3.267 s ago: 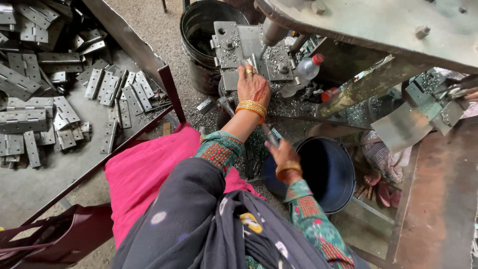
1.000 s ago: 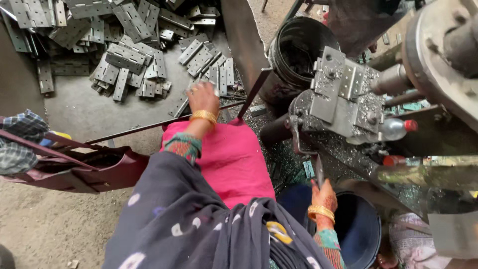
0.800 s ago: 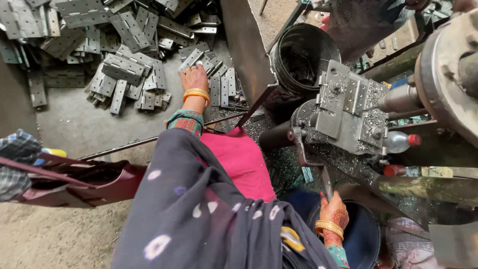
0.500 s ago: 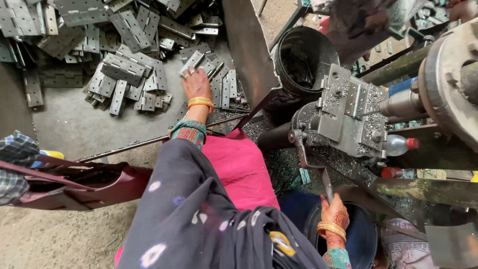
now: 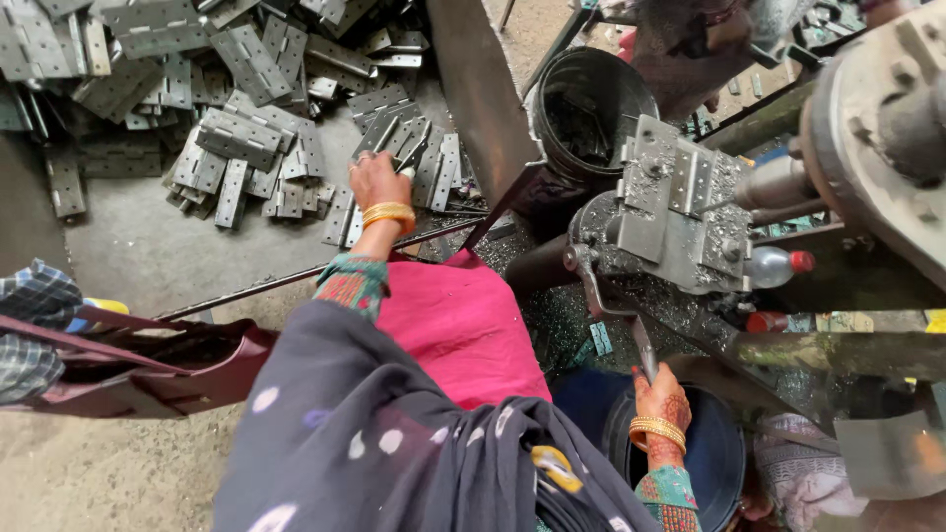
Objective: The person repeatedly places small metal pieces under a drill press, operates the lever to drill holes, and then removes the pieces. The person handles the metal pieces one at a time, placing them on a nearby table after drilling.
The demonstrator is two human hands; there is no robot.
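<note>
Grey metal hinge plates (image 5: 246, 128) lie heaped flat on the floor at ten o'clock. A thin metal lever (image 5: 641, 345), tilted, hangs from the machine at four o'clock.

Grey concrete floor (image 5: 138, 256), heaped metal hinge plates (image 5: 246, 148), black bucket (image 5: 589, 113)

Grey concrete floor (image 5: 128, 256), strewn with metal swarf (image 5: 552, 315) beside a black bucket (image 5: 591, 108).
</note>
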